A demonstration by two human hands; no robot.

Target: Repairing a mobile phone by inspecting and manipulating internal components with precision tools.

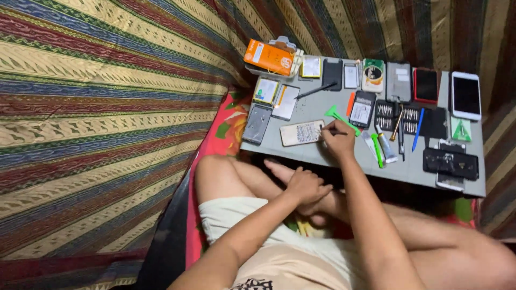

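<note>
Two hands at work: right hand (337, 140) pinches a thin tool (337, 132), tip near phone back (302, 132) lying flat on grey table (322, 153); left hand (305, 185) rests loosely curled on a foot, holding nothing.

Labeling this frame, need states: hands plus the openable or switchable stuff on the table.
right hand: fingers pinch a thin dark tool, tip on the phone back panel
left hand: empty, resting on the crossed legs
bit set case: open, bits showing
white phone: face up, screen dark
red phone: face up, screen dark
orange box: closed
</note>
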